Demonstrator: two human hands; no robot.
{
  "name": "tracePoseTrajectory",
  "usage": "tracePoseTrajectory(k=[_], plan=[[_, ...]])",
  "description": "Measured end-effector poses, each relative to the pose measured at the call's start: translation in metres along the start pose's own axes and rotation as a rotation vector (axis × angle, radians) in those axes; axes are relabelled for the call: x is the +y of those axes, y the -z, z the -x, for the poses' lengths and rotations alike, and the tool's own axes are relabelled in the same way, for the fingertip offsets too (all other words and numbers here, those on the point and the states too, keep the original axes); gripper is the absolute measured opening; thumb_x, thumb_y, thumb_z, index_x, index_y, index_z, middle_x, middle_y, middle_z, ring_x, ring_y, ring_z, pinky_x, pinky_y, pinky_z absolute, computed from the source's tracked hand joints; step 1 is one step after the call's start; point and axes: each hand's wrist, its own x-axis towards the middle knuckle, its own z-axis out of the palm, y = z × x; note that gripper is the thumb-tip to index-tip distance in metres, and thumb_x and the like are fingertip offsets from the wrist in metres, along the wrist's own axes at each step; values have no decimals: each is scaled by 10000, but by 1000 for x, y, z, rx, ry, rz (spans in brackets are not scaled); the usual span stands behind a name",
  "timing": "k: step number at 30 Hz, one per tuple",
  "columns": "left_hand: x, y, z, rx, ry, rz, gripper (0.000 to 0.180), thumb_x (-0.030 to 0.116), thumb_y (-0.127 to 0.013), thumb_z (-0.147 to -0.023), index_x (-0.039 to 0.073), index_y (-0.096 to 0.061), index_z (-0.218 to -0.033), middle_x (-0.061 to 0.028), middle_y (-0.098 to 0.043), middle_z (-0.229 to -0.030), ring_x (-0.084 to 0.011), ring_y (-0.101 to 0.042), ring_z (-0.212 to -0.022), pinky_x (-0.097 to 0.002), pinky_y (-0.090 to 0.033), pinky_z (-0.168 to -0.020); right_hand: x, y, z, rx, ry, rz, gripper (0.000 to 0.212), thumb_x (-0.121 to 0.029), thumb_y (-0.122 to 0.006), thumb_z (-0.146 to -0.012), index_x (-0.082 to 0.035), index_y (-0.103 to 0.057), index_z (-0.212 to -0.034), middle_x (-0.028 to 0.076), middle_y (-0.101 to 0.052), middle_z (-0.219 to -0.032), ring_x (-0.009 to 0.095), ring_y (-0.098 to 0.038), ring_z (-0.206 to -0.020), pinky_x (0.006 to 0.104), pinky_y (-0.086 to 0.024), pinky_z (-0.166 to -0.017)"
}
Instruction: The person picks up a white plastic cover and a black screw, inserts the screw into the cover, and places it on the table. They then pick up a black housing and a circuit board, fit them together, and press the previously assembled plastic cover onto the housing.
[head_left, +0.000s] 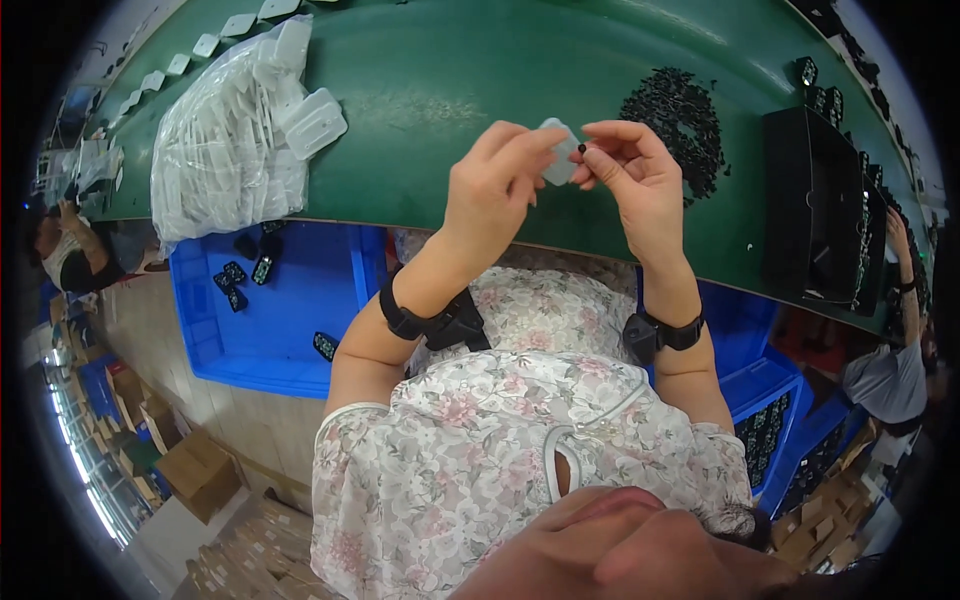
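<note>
My left hand (495,180) is closed on a small, pale, flat plastic piece (562,165) with rounded corners, held up over the green table. Its fingers hide part of the piece. Close beside it, my right hand (640,180) pinches a tiny black part (582,148) between thumb and fingertips, right at the piece's edge. Whether the two touch, I cannot tell. Behind my right hand lies a spread pile of small black parts (675,125). To the left is a clear bag (225,150) full of similar pale plastic pieces, one piece (315,124) lying at its mouth.
The green table (430,60) carries a row of pale pieces (206,45) at the far left. An open black box (815,200) stands at the right. Below the table edge, a blue bin (260,345) holds several dark items. Other people work at both sides.
</note>
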Motion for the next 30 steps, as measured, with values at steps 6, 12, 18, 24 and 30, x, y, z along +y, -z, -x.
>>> tracePoseTrajectory(k=[6,12,18,24,30], plan=[[2,1,-4,-25,-188,-192,256,-92,-598,-799,64,-666,-990,-97,-593,-830,-207,-620,-641,-302,-502,-532,-4,-10,5,33,48,76,187,11,-621,-889,15,-577,-1071,74,-636,-914,120,-622,-788,236,-506,-688],[-1,4,0,-26,115,114,137,-52,-582,-872,-1,-647,-981,-79,-599,-846,-127,-609,-587,-237,-476,-484,-2,-8,3,34,393,616,168,45,-648,-841,4,-620,-1001,70,-617,-901,145,-590,-773,266,-490,-666],[8,1,1,-26,346,469,168,-36,-557,-904,-14,-595,-1067,-80,-600,-835,-133,-644,-653,-233,-520,-526,-1,-7,-3,69,732,970,137,34,-669,-814,-6,-621,-935,99,-587,-848,195,-570,-714,283,-468,-585],[1,2,2,19,435,660,189,-9,-532,-933,-53,-524,-1117,-130,-633,-972,-175,-678,-784,-255,-559,-714,1,-12,1,96,575,955,90,-51,-679,-846,-17,-610,-893,65,-557,-815,141,-538,-677,249,-431,-540],[-1,-3,8,24,312,568,92,-18,-560,-915,-56,-555,-999,-101,-616,-988,-180,-672,-864,-272,-552,-794,1,-20,4,129,269,628,79,-72,-683,-833,-36,-613,-841,29,-543,-769,94,-496,-619,231,-382,-527]])
